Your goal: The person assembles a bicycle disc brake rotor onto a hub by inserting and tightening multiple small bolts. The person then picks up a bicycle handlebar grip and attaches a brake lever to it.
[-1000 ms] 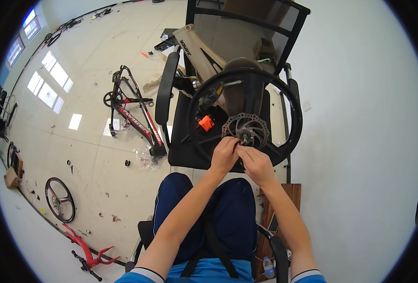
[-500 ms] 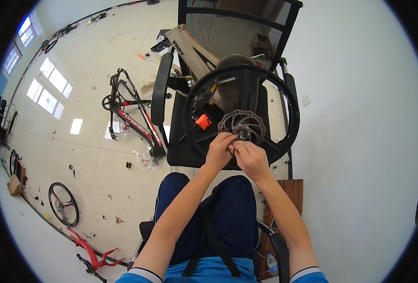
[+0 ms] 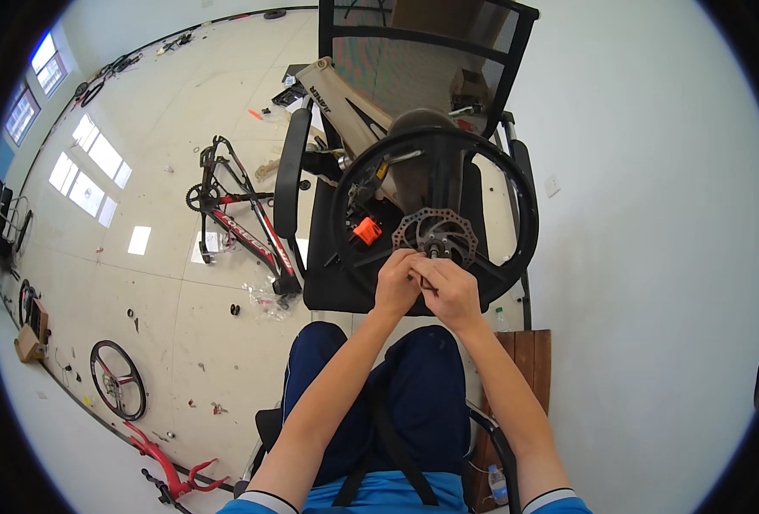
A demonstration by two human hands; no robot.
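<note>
In front of me a black bicycle wheel with broad spokes lies on the seat of an office chair. A silver disc brake rotor sits at its hub, with the axle end sticking up in the middle. My left hand and my right hand meet just on the near side of the axle, fingertips pinched together. A small dark piece shows between them, too covered by the fingers to name. An orange object lies on the seat, seen through the wheel.
A beige bicycle frame leans on the chair behind the wheel. On the floor to the left lie a black and red frame, another wheel and a red fork. A wooden bench stands at the right by the white wall.
Both hands have drawn slightly down from the axle, staying pinched together, and more of the rotor's hub shows. The whole view has shifted a little.
</note>
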